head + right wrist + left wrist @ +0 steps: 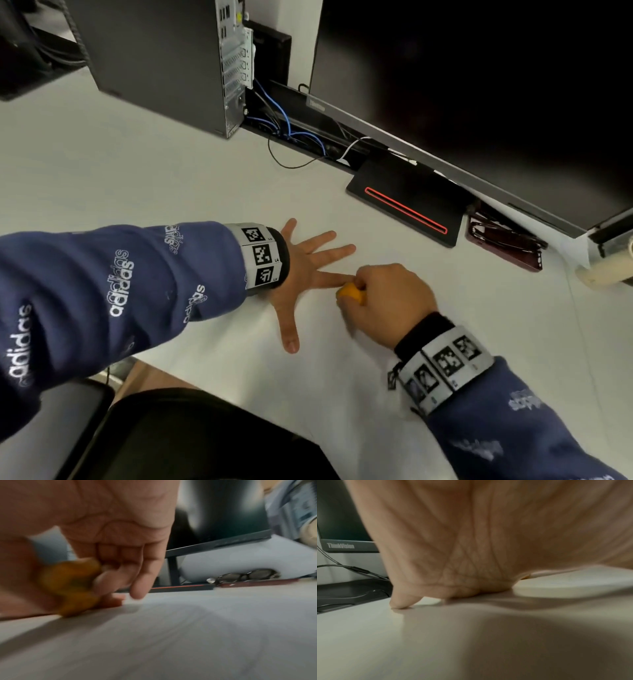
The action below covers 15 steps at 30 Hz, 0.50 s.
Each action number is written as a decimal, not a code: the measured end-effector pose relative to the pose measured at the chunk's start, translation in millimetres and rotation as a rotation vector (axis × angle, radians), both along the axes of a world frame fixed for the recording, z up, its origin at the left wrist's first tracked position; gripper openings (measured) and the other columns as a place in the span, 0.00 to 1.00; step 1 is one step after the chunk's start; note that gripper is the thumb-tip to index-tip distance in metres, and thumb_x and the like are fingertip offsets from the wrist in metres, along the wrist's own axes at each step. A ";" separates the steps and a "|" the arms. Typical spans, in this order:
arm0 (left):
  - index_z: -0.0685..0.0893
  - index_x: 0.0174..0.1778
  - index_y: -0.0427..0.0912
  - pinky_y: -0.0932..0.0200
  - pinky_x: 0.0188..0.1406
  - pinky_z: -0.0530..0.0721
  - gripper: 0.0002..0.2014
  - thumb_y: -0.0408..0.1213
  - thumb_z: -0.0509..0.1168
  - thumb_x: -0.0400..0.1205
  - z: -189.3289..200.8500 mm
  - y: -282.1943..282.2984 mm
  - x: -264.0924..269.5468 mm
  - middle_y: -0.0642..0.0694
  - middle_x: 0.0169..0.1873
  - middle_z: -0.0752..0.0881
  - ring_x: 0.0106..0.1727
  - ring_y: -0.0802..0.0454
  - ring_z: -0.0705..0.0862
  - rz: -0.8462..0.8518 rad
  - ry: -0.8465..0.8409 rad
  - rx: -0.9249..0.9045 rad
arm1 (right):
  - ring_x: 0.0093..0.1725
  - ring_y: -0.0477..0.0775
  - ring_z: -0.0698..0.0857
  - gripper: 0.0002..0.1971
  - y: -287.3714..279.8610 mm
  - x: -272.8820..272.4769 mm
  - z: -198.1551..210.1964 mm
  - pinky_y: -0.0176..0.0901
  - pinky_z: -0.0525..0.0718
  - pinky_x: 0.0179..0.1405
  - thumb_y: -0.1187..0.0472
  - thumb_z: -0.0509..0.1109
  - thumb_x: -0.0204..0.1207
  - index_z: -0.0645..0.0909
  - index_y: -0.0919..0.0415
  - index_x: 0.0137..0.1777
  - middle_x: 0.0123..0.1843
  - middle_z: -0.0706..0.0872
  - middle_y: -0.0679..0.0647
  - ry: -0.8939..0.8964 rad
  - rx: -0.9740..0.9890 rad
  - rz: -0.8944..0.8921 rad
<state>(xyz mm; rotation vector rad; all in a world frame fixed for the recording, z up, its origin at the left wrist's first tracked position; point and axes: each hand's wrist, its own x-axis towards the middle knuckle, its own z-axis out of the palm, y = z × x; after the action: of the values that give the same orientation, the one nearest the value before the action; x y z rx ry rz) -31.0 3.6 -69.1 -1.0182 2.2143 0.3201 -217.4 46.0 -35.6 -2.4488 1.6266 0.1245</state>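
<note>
My left hand [308,270] lies flat on the white desk [137,178] with its fingers spread wide. In the left wrist view the palm [471,540] fills the frame and a fingertip [399,604] touches the desk. My right hand [387,301] is curled round a small orange object [352,294], down beside the left index finger. The right wrist view shows that orange object [68,585] blurred, held between thumb and fingers and touching the desk. What the object is cannot be told.
A black monitor [479,85] stands at the back right on a base with a red stripe [407,209]. Glasses on a dark red case [507,243] lie beside it. A black computer tower [164,58] with cables stands at the back. Tape roll [606,270] at far right.
</note>
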 end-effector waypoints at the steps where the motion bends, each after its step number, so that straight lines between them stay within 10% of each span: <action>1: 0.23 0.82 0.72 0.09 0.73 0.31 0.75 0.85 0.72 0.54 -0.5 0.4 0.2 0.57 0.78 0.11 0.81 0.43 0.14 0.001 0.018 -0.002 | 0.41 0.56 0.86 0.12 8.8 8.6 0.2 0.44 0.77 0.33 0.48 0.62 0.82 0.83 0.53 0.47 0.42 0.86 0.50 0.012 -0.012 0.059; 4: 0.22 0.78 0.80 0.09 0.72 0.28 0.74 0.83 0.74 0.52 -0.3 2.6 2.6 0.58 0.79 0.12 0.81 0.43 0.14 0.013 0.088 0.011 | 0.41 0.57 0.85 0.11 49.6 33.9 1.2 0.44 0.74 0.33 0.50 0.63 0.83 0.83 0.55 0.47 0.43 0.85 0.50 0.002 0.070 0.302; 9: 0.19 0.77 0.74 0.09 0.72 0.31 0.75 0.86 0.71 0.52 -2.2 -0.6 -0.1 0.56 0.76 0.09 0.81 0.43 0.13 0.001 0.013 0.005 | 0.35 0.55 0.85 0.17 -1.1 6.6 4.6 0.46 0.86 0.34 0.45 0.62 0.81 0.82 0.54 0.39 0.34 0.83 0.49 0.027 0.062 0.036; 15: 0.20 0.78 0.79 0.09 0.72 0.29 0.75 0.84 0.73 0.51 -1.4 3.8 0.1 0.57 0.79 0.12 0.82 0.42 0.14 0.021 0.071 0.002 | 0.39 0.56 0.86 0.14 45.7 25.6 5.7 0.47 0.86 0.39 0.45 0.63 0.82 0.83 0.52 0.44 0.40 0.87 0.50 0.034 0.164 0.267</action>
<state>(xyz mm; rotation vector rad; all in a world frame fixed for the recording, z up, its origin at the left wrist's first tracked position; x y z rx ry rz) -30.8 7.4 -70.5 -1.0446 2.2673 0.3731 -191.9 91.7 -29.9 -2.5329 1.2388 0.3263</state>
